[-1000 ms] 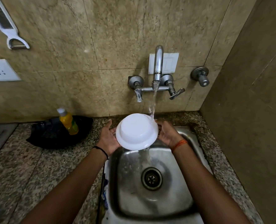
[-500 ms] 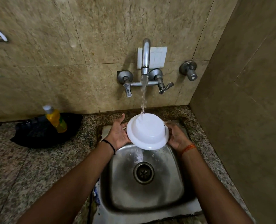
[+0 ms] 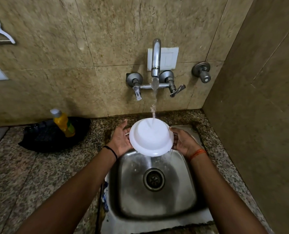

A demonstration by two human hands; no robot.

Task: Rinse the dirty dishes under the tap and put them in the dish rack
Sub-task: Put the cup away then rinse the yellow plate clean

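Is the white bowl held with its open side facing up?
No: the white bowl is held bottom-up, tap water striking its base.

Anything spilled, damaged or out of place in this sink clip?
Nothing serious. The white bowl is held upside down over the sink between left hand and right hand, so tap water hits its base. One yellow bottle leans on a dark cloth.
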